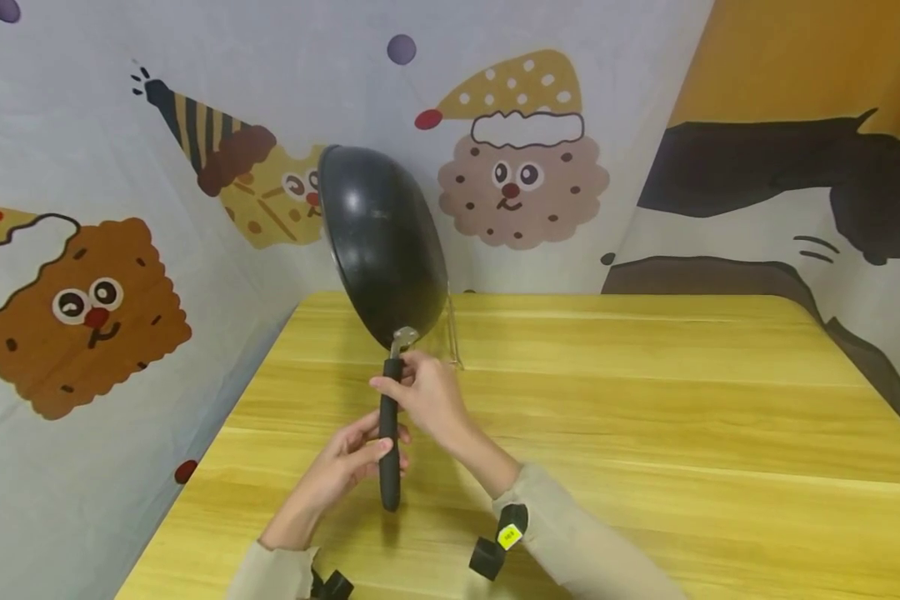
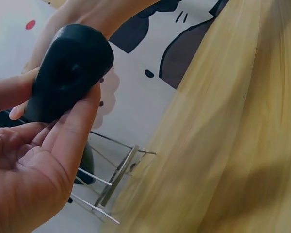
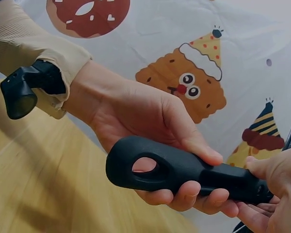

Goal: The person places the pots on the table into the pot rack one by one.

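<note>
A black wok (image 1: 386, 242) with a long black handle (image 1: 390, 475) is tipped up on its side in the head view, its dark outer side showing. My left hand (image 1: 337, 462) holds the handle near its lower part, thumb on one side and fingers on the other. Closer to the bowl, my right hand (image 1: 435, 400) pinches the handle between thumb and fingers. The right wrist view shows both hands on the handle (image 3: 184, 170), which has a hole near its end. Behind the wok stands a metal wire rack (image 2: 119, 177), mostly hidden in the head view; whether they touch, I cannot tell.
A wood-grain table (image 1: 645, 400) spreads under the hands and far to the right. Behind it and on the left hangs a white cloth (image 1: 285, 67) printed with cartoon biscuits. Black wrist-camera mounts (image 1: 487, 558) sit at both sleeves.
</note>
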The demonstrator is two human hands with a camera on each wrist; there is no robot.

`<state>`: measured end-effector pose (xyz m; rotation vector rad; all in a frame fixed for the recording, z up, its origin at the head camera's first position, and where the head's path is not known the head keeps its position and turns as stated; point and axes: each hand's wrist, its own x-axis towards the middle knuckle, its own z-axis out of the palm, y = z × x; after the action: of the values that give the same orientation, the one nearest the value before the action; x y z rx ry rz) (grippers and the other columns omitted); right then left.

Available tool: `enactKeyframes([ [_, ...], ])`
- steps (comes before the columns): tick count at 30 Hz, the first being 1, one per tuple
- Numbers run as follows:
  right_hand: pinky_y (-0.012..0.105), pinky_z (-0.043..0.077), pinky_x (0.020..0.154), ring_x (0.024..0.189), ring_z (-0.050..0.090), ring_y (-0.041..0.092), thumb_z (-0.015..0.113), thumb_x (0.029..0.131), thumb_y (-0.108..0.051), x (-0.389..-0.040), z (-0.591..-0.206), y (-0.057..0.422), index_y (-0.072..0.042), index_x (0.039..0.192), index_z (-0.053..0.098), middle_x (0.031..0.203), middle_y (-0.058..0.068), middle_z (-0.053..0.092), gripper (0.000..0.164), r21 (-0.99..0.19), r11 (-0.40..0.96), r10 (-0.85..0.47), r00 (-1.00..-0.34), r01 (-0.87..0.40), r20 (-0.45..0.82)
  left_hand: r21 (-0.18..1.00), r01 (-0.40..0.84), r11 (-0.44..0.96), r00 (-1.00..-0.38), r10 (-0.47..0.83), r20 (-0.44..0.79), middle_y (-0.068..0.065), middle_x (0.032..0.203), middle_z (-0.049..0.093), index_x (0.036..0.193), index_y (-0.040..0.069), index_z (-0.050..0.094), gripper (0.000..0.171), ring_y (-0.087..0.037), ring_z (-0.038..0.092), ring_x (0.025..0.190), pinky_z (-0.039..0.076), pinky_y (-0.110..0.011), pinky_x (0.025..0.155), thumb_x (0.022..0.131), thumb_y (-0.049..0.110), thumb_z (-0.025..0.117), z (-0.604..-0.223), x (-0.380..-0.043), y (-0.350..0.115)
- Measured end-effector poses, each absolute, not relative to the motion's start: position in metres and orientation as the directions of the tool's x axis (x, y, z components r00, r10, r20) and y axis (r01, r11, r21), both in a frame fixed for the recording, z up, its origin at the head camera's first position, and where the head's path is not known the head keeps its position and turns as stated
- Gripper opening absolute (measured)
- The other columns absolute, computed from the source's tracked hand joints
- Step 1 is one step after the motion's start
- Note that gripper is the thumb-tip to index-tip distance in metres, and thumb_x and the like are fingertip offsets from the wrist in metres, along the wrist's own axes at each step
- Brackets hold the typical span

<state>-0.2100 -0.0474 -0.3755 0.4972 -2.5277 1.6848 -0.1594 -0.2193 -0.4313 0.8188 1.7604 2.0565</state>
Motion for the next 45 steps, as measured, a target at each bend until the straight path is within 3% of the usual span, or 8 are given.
enactKeyframes([
  [4, 0.019, 0.045, 0.048, 0.058, 0.057, 0.007, 0.077, 0.088, -0.03, -0.211, -0.385, -0.051, -0.002, 0.1, 0.067, 0.079, 0.008, 0.07, 0.032, -0.905, 0.329, -0.23, -0.953, -0.269, 0.2, 0.979, 0.095, -0.178, -0.792, 0.583, 0.183, 0.0, 0.117, 0.062, 0.146, 0.002, 0.043, 0.043, -0.012, 0.071, 0.096, 0.061, -0.03, 0.082, 0.103, -0.001, 0.039, -0.436, -0.161, -0.225],
  [13, 0.02, 0.055, 0.059, 0.07, 0.068, 0.011, 0.077, 0.088, -0.029, -0.211, -0.402, -0.057, -0.001, 0.106, 0.067, 0.088, 0.01, 0.074, 0.036, -0.929, 0.291, -0.205, -0.964, -0.227, 0.172, 0.996, 0.02, -0.084, -0.782, 0.619, 0.068, -0.004, 0.121, 0.061, 0.148, -0.019, 0.023, 0.053, -0.013, 0.072, 0.096, 0.061, -0.033, 0.084, 0.104, 0.003, 0.041, -0.44, -0.164, -0.239],
  [23, 0.019, 0.056, 0.062, 0.074, 0.07, 0.01, 0.08, 0.085, -0.028, -0.217, -0.41, -0.072, 0.0, 0.11, 0.066, 0.091, 0.011, 0.074, 0.041, -0.937, 0.279, -0.198, -0.968, -0.209, 0.157, 0.998, -0.047, -0.051, -0.768, 0.641, -0.003, -0.001, 0.124, 0.061, 0.149, -0.009, 0.031, 0.047, -0.016, 0.071, 0.103, 0.061, -0.035, 0.088, 0.105, 0.007, 0.042, -0.442, -0.17, -0.257],
  [30, 0.021, 0.058, 0.063, 0.078, 0.073, 0.014, 0.08, 0.085, -0.022, -0.217, -0.418, -0.08, 0.003, 0.114, 0.065, 0.094, 0.013, 0.074, 0.041, -0.953, 0.24, -0.226, -0.965, -0.185, 0.13, 0.995, -0.093, -0.04, -0.761, 0.647, -0.045, -0.002, 0.126, 0.062, 0.149, -0.019, 0.017, 0.055, -0.015, 0.071, 0.105, 0.06, -0.032, 0.088, 0.106, 0.006, 0.041, -0.449, -0.17, -0.266],
  [37, 0.024, 0.06, 0.069, 0.082, 0.074, 0.016, 0.08, 0.085, -0.019, -0.218, -0.422, -0.082, 0.001, 0.113, 0.066, 0.096, 0.013, 0.075, 0.037, -0.968, 0.195, -0.224, -0.968, -0.159, 0.114, 0.994, -0.096, -0.059, -0.745, 0.667, -0.032, -0.001, 0.128, 0.062, 0.152, -0.014, 0.016, 0.056, -0.019, 0.07, 0.109, 0.06, -0.034, 0.09, 0.106, 0.006, 0.041, -0.45, -0.172, -0.27],
  [45, 0.03, 0.06, 0.078, 0.091, 0.074, 0.026, 0.08, 0.084, -0.013, -0.221, -0.432, -0.082, 0.002, 0.118, 0.065, 0.106, 0.017, 0.074, 0.04, -0.992, 0.083, -0.238, -0.968, -0.096, 0.074, 0.993, -0.117, 0.016, -0.789, 0.605, -0.103, -0.008, 0.133, 0.063, 0.153, -0.015, 0.013, 0.062, -0.016, 0.07, 0.111, 0.06, -0.033, 0.09, 0.105, 0.008, 0.046, -0.452, -0.173, -0.269],
])
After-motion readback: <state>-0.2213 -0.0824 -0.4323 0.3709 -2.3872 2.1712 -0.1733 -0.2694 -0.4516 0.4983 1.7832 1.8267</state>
